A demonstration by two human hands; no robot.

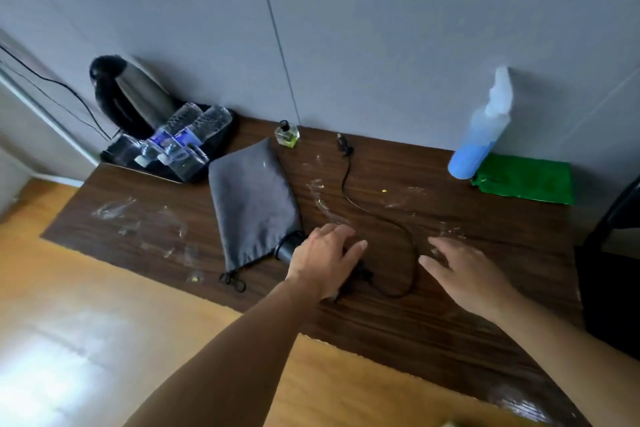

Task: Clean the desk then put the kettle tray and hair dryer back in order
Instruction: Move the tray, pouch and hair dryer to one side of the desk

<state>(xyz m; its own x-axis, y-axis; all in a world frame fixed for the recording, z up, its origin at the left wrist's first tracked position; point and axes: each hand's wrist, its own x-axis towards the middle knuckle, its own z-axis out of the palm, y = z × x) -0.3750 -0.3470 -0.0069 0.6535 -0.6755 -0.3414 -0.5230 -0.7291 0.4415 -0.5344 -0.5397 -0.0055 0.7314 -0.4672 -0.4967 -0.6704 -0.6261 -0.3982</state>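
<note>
Left hand [325, 260] lies over the hair dryer [289, 248], whose nozzle sits half inside the grey drawstring bag [252, 204] on the desk [450, 322]; whether it is clasping or merely resting, I cannot tell. Right hand [464, 274] hovers spread beside the looped cord [412, 246]. Lifting could drag the cord through the smears, or swing its plug into the small glass bottle [286, 135].

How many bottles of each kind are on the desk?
Water bottles: 2
Spray bottle: 1
Small glass bottle: 1
Total: 4
</note>
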